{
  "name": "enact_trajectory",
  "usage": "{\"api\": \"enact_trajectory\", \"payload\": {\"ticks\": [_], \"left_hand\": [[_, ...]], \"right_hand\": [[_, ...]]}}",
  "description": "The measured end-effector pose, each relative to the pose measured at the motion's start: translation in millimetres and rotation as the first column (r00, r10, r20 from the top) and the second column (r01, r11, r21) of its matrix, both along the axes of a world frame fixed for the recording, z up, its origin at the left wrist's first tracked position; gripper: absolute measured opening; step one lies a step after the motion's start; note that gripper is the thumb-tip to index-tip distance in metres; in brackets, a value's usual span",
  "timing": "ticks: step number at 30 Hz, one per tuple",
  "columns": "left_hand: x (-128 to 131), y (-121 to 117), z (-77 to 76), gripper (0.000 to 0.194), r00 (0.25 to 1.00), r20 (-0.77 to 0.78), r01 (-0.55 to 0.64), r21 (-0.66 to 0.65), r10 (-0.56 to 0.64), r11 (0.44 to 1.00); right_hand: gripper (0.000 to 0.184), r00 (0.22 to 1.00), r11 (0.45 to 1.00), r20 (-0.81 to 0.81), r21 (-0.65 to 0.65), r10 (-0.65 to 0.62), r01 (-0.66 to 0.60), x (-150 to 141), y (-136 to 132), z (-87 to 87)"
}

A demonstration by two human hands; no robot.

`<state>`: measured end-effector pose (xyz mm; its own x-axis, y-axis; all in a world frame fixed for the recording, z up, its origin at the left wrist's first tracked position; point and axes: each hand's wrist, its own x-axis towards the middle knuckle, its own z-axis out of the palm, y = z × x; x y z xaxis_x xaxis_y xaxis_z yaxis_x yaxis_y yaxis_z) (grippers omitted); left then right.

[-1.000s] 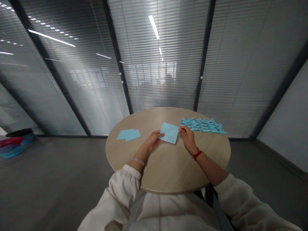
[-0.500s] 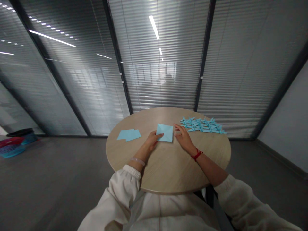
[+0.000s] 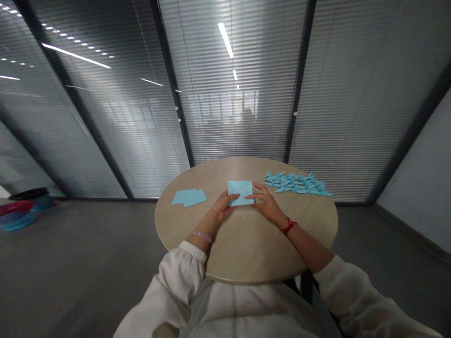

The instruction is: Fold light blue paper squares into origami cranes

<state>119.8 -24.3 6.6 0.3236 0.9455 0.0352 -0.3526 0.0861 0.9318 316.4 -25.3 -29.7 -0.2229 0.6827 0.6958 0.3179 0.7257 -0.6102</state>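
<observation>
Looks like an office, probably a small meeting room. Floor-to-ceiling glass panels [image 3: 239, 126] with slatted blinds [image 3: 352, 122] and dark frames [image 3: 300, 70]; rows of strip lights [image 3: 225, 40] showing in the glass. Plain grey floor [image 3: 88, 277], pale wall [image 3: 428, 188] at right, small round wood-look table [image 3: 250, 253]. Plastic baskets [image 3: 17, 219] on floor, far left.

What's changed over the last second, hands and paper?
The blue square shifted slightly left and turned from tilted to roughly level. The right hand let go of its right corner, then brought its fingers back onto the right side. Unchanged: left hand hold, loose sheets, folded pieces.
</observation>
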Motion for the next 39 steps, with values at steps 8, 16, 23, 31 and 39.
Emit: {"api": "enact_trajectory", "payload": {"ticks": [8, 16, 23, 31, 39], "left_hand": [[-3.9, 4.0, -5.3, 0.063, 0.982, -0.027, -0.187, 0.046, 0.189, 0.981], [1.2, 2.0, -3.6, 0.054, 0.991, -0.01, 0.137, 0.048, -0.137, 0.989], [4.5, -11.9, -0.1, 0.045, 0.976, -0.163, 0.149, 0.038, -0.141, 0.988], [0.8, -6.3, 0.7, 0.029, 0.996, -0.06, -0.065, 0.014, 0.066, 0.998], [-0.7, -2.4, -0.5, 0.025, 0.996, -0.035, -0.077, -0.004, 0.077, 0.997]], "right_hand": [[0.027, 0.987, 0.995, -0.145, -0.088, -0.066, 0.054, 0.6, -3.2, 6.3], [0.039, 0.925, 0.951, -0.367, -0.308, -0.102, -0.018, 1.9, 3.1, 0.8], [0.067, 0.928, 0.942, -0.367, -0.329, -0.057, -0.072, -0.8, -5.3, 6.1], [0.035, 0.986, 0.99, -0.155, -0.114, 0.065, -0.083, -1.3, -6.3, 7.0], [0.026, 0.99, 0.98, -0.064, -0.148, 0.127, -0.135, -1.7, -0.3, -3.4]]}}
